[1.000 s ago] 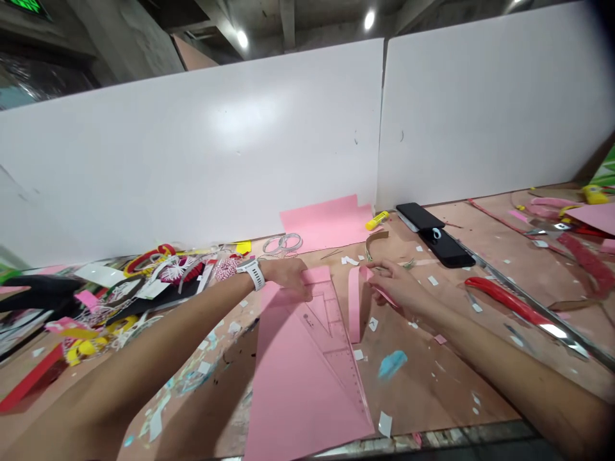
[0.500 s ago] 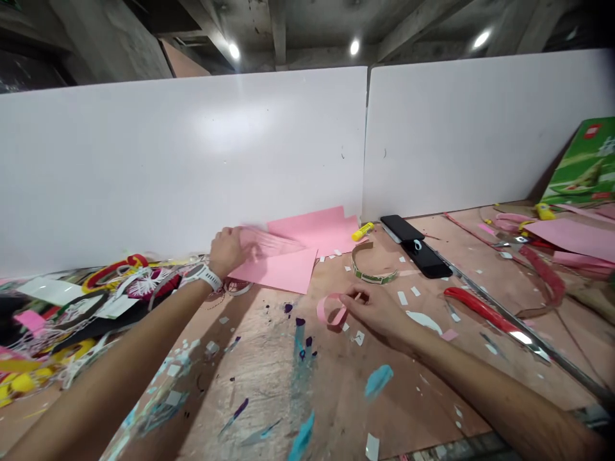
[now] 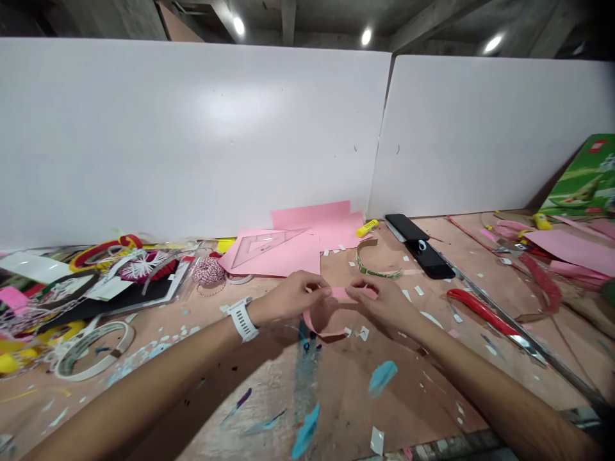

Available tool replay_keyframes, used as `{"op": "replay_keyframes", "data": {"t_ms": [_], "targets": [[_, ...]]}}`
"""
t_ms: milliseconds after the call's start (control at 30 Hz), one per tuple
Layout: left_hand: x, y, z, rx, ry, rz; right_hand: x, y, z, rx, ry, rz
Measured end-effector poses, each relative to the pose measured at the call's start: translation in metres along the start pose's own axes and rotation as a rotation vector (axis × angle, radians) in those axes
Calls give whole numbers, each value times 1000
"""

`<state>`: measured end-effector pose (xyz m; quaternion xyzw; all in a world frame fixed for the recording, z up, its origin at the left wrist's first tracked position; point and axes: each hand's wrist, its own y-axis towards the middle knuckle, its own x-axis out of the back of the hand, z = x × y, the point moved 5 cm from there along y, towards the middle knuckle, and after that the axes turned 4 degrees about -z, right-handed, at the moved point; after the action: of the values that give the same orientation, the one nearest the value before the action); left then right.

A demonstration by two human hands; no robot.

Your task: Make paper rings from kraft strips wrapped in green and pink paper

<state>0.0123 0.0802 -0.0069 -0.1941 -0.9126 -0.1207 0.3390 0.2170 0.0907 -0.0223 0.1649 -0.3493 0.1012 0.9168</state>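
Between my two hands is a curled pink paper strip, its loose end bending down toward the table. My left hand, below a white wristwatch, pinches the strip at its left part. Thumb and fingers of my right hand are closed on its right part. Behind them lie pink paper sheets, with a clear set square on top. A curved green-patterned band rests just beyond my right hand.
To the right are two stacked phones, a red-handled cutter and a long metal ruler. A glue stick lies near the white partition. At left are twine, a tape roll and mixed craft scraps.
My left hand has left the set square on the pink sheets and come to the strip. It now grips the strip beside my right hand, which still holds it.
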Motion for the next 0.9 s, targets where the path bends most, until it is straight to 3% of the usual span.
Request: {"op": "replay_keyframes", "data": {"t_ms": [167,267,433,567,700,900], "targets": [[22,-5,22,86,19,-28,26,15,-40,-153,-274,-76],[32,-8,37,150,50,-88,26,15,-53,-195,-395,-51],[60,-11,56,212,104,-278,12,13,-55,-211,-540,-39],[75,-13,54,185,62,-469,21,13,-46,-200,-608,-127],[59,-7,42,110,-164,-450,30,8,-26,-102,-587,-201],[27,13,33,54,-636,-371,18,-4,1,73,-458,-163]]}}
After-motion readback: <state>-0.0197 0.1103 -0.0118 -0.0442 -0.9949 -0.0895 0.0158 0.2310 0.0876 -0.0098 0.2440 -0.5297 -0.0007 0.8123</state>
